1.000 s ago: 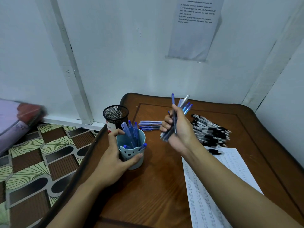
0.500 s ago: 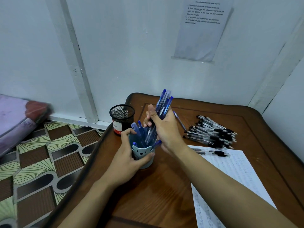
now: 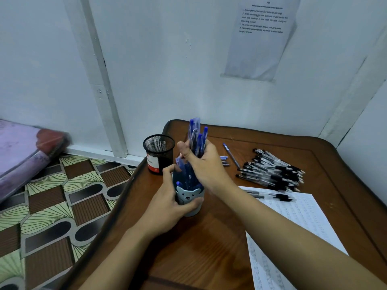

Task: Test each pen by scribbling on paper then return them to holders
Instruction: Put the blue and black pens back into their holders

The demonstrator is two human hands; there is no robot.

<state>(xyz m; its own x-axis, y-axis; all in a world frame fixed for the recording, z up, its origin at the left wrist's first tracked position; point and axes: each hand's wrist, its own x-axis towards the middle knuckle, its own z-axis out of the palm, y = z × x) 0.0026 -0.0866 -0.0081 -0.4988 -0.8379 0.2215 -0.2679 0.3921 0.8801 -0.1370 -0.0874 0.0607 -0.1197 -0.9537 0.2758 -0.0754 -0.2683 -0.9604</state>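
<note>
My left hand [image 3: 167, 203] grips a light blue bear-face cup [image 3: 189, 198] that stands on the brown table and holds several blue pens. My right hand [image 3: 204, 164] holds a bunch of blue pens [image 3: 196, 139] upright, their lower ends inside the cup. A black mesh holder [image 3: 158, 153] stands just behind the cup to the left. A pile of black-capped clear pens [image 3: 274, 168] lies at the right. One blue pen [image 3: 231, 154] lies loose beside it. The scribble paper [image 3: 297, 218] lies at the front right under my right forearm.
Two pens [image 3: 270, 195] lie on the paper's top edge. A printed sheet [image 3: 261, 34] hangs on the white wall behind the table. The table's raised rim [image 3: 117, 201] borders patterned floor on the left, where a purple mat [image 3: 23, 151] lies.
My right hand has carried the bunch of blue pens from above the table's middle leftward and down into the bear cup. My left hand stays on the cup.
</note>
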